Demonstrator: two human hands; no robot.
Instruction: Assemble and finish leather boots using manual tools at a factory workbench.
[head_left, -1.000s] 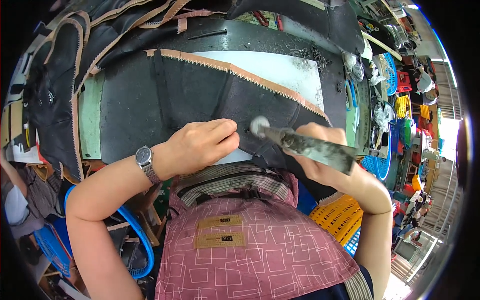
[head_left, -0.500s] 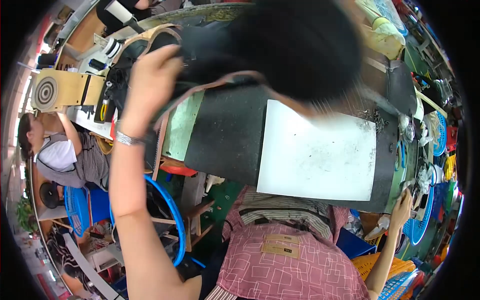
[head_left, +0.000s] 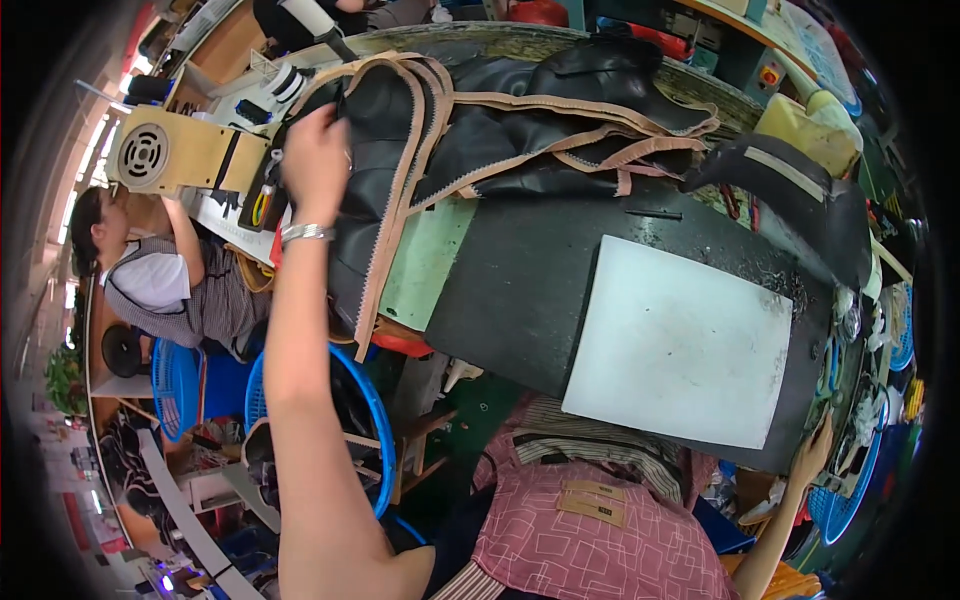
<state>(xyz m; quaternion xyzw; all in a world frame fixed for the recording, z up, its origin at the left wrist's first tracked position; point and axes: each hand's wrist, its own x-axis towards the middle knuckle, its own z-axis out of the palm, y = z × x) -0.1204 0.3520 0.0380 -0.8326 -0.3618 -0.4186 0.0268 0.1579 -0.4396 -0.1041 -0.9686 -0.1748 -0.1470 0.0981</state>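
Observation:
Black leather pieces (head_left: 372,204) with tan saw-toothed edging lie heaped along the far and left side of the work table. My left hand (head_left: 316,165) is over their left edge with its fingers curled closed; a dark bit shows by the fingertips, and what they grip cannot be made out. At the far middle, more of the black leather (head_left: 500,150) lies folded and overlapping. My right hand (head_left: 814,452) rests at the table's right edge, its fingers stretched along it, with nothing visible in it. A white board (head_left: 680,345) lies in front of me on the dark mat.
A dark mat (head_left: 510,270) covers the table. A curved black piece (head_left: 775,190) stands at the right, near a yellowish container (head_left: 820,140). A dark rod (head_left: 655,214) lies above the board. Below left is a blue-rimmed basket (head_left: 375,430); a person (head_left: 165,270) sits at the left.
The black leather that was swinging in a blur over the table now lies at the far side. My left hand has come slightly lower; my right hand stays by the right edge.

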